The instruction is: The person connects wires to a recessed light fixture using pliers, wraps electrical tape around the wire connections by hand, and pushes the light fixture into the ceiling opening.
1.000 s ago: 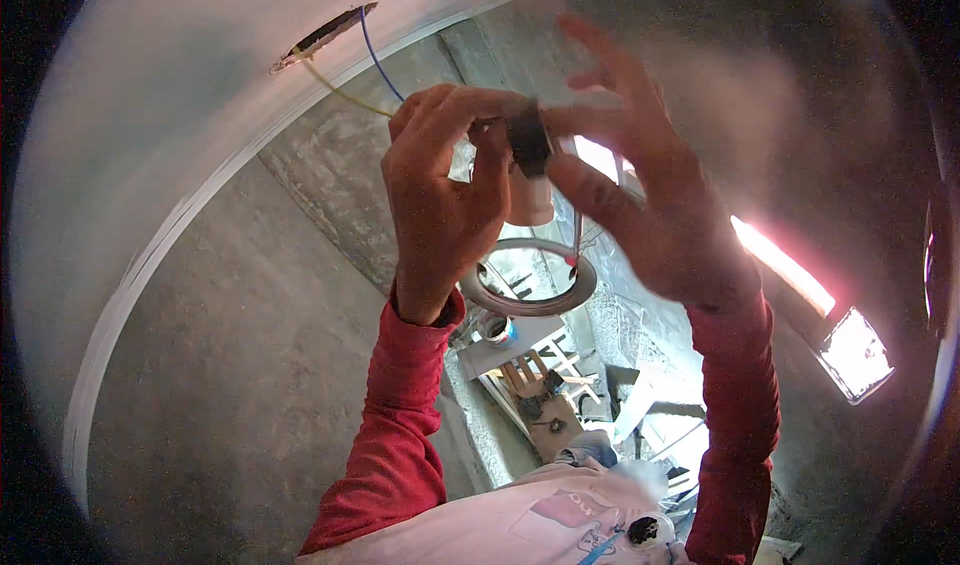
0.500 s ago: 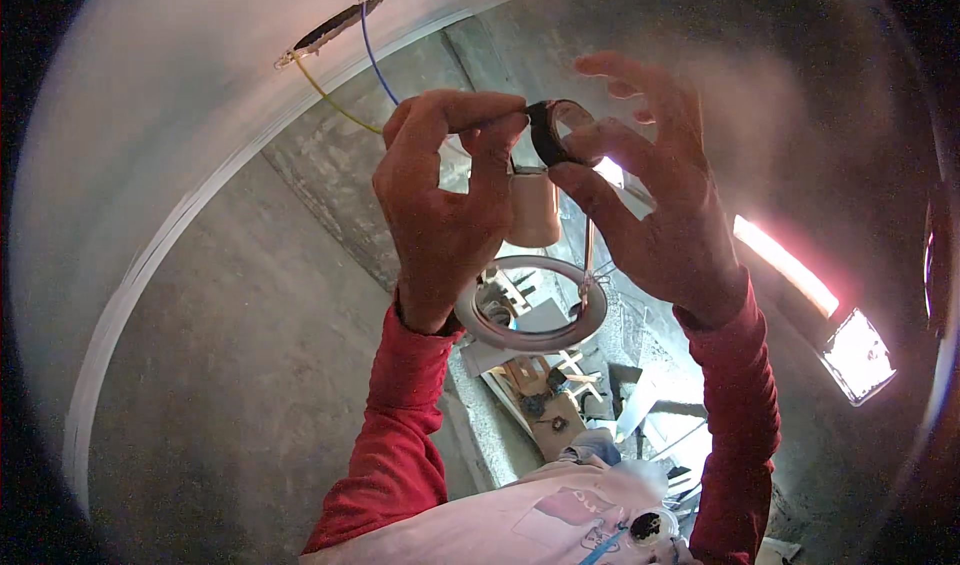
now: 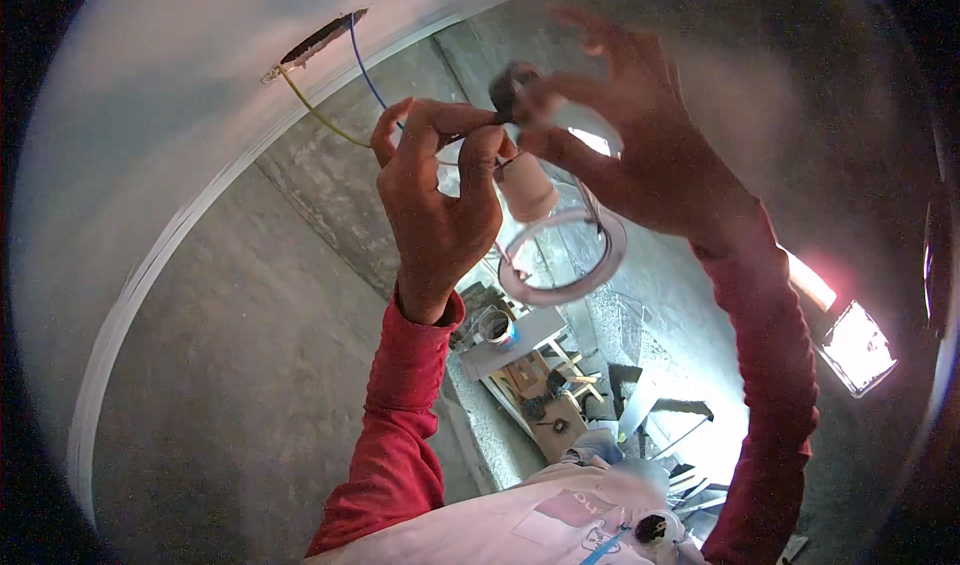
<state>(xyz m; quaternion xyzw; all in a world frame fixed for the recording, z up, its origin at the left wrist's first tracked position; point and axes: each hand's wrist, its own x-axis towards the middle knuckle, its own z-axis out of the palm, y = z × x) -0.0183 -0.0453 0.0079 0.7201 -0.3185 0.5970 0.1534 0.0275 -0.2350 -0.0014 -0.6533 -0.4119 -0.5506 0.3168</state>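
My left hand is raised in a pinch at the electrical wires, close to the black tape; the exact spot between its fingertips is hidden. My right hand, blurred by motion, grips a roll of black electrical tape with thumb and forefinger, its other fingers spread. A blue wire and a yellow-green wire run down from the ceiling behind my left hand. Below the hands hangs a ring-shaped light fitting, tilted, with a pale cylindrical part above it.
A slot-like hole is cut in the white ceiling. Bare grey walls surround me. Far below are a bucket, a board, and wood pieces. A bright opening shows at right.
The tape roll and my right hand have moved up and left, nearer the left fingertips. The ring fitting has swung up and right and turned. My left hand has barely shifted.
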